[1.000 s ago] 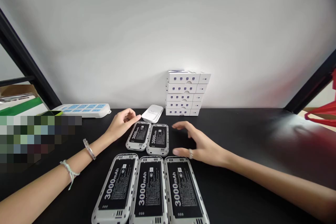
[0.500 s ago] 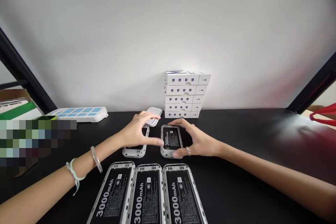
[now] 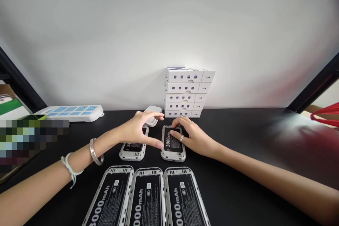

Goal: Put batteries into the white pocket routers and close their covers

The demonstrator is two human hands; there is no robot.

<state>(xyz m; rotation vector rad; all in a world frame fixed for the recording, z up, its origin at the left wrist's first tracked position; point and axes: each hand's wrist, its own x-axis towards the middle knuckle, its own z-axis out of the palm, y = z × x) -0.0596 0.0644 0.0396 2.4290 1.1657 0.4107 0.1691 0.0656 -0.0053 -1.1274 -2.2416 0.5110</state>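
Note:
Two white device housings with black 3000mAh batteries lie face up at mid-table. My right hand (image 3: 192, 135) is over the right housing (image 3: 173, 156), its bent fingers near the far edge and its thumb over the battery (image 3: 174, 144). Thumb and forefinger are apart; whether they press on the battery I cannot tell. My left hand (image 3: 137, 130) is open above the left housing (image 3: 131, 156), partly hiding it. Its thumb reaches to the left edge of the right housing. Nearer me lie three more such housings: left (image 3: 109, 197), middle (image 3: 147, 197) and right (image 3: 184, 197).
A stack of white boxes (image 3: 184, 97) stands against the wall, with white covers (image 3: 153, 116) to its left. A white power strip (image 3: 75, 113) with blue labels lies at the back left. Red straps (image 3: 325, 114) show at the right edge.
My right hand has let go of the right housing's sides; its thumb moved from the near edge onto the battery area. My left hand stays spread. The view has shifted slightly.

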